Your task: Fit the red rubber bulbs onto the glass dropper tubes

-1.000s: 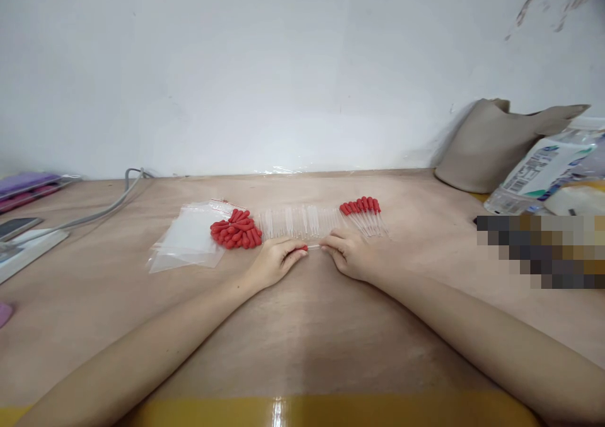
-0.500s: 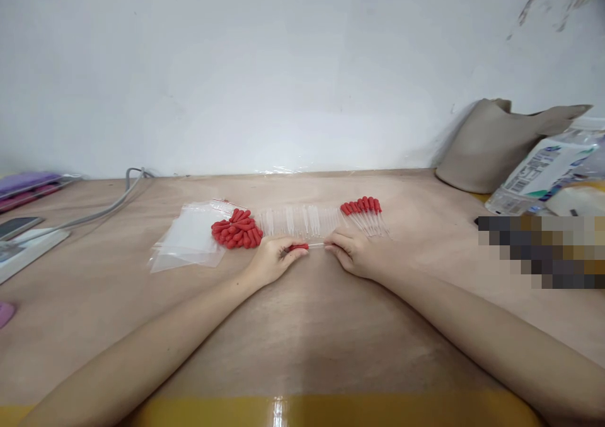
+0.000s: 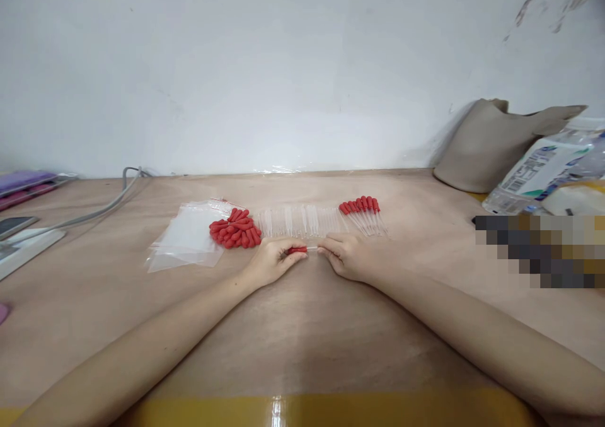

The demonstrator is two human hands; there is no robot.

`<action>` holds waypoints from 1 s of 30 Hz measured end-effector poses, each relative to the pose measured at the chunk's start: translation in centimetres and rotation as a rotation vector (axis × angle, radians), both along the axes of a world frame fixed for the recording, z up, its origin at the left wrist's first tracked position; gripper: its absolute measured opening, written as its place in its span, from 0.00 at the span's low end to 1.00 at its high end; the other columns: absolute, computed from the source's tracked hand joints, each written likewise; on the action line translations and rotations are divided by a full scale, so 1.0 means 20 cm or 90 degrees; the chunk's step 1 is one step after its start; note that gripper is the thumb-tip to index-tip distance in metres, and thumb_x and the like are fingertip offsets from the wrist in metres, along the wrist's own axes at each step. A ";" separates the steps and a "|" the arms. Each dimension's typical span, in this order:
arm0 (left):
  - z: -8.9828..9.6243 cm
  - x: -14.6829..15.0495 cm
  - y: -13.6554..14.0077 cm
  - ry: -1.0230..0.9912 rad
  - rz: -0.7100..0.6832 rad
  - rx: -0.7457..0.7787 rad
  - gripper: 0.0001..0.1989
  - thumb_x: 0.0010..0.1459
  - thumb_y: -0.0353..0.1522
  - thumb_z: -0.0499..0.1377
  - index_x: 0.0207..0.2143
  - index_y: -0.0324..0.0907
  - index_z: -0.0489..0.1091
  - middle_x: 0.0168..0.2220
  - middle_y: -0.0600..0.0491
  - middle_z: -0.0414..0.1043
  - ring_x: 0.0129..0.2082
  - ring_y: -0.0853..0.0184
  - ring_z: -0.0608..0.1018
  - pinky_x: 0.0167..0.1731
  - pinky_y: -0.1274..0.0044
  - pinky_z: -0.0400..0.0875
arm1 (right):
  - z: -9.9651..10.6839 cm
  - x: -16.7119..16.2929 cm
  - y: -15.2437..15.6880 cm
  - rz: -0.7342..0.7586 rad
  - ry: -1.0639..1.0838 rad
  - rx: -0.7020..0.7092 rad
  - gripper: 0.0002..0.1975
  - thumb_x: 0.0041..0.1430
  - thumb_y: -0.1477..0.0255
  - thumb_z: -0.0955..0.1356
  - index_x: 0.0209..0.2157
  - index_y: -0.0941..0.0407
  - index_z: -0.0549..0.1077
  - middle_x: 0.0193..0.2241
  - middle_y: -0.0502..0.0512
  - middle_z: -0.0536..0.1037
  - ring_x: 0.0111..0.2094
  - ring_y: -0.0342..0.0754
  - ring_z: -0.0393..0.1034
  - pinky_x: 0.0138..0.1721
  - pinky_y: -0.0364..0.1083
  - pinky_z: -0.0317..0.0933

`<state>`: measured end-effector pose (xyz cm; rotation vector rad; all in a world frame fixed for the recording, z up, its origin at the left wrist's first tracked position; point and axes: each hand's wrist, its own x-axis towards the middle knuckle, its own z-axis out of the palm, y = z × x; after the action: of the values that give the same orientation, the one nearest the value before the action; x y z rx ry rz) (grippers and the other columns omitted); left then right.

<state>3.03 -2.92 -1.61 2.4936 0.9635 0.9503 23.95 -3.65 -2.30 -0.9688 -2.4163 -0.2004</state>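
Observation:
Between the thumb and fingers of my left hand is a red rubber dropper bulb, its open end toward the right. My right hand pinches a thin clear dropper tube, whose left end meets the bulb's mouth; how deep it sits inside I cannot tell. Just beyond my left hand lies a heap of red bulbs. A row of loose clear tubes lies behind both hands. Several droppers with red bulbs fitted lie side by side beyond my right hand.
Clear zip bags lie left of the bulb heap. A grey cable and a phone are at the far left. At the right stand a brown-grey container and a tilted plastic bottle.
My right hand has moved left toward my left hand, so less of the clear tube shows between them. The left hand has stayed nearly still with the bulb.

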 end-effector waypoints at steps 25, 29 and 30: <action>-0.01 -0.01 0.02 -0.009 -0.017 0.036 0.07 0.55 0.32 0.57 0.36 0.40 0.71 0.33 0.52 0.75 0.32 0.69 0.76 0.34 0.77 0.70 | 0.09 -0.03 -0.01 -0.006 0.088 -0.332 0.14 0.59 0.71 0.58 0.22 0.58 0.65 0.20 0.50 0.68 0.22 0.40 0.59 0.25 0.40 0.50; -0.01 -0.01 0.03 -0.057 0.051 0.038 0.17 0.53 0.32 0.59 0.47 0.41 0.65 0.38 0.49 0.69 0.32 0.70 0.74 0.32 0.77 0.72 | 0.16 0.03 0.04 -0.021 0.063 -0.365 0.09 0.56 0.72 0.60 0.25 0.58 0.68 0.22 0.51 0.71 0.23 0.41 0.62 0.25 0.40 0.52; -0.01 -0.01 0.02 -0.072 0.072 0.031 0.21 0.52 0.32 0.59 0.49 0.41 0.62 0.40 0.49 0.67 0.30 0.71 0.73 0.30 0.77 0.72 | 0.17 0.06 0.06 -0.041 0.081 -0.382 0.09 0.55 0.71 0.61 0.26 0.58 0.68 0.22 0.51 0.72 0.24 0.41 0.63 0.25 0.40 0.52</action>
<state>2.84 -2.42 -1.81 2.4158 1.0670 1.1497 25.24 -2.35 1.09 -1.2631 -2.3646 0.5802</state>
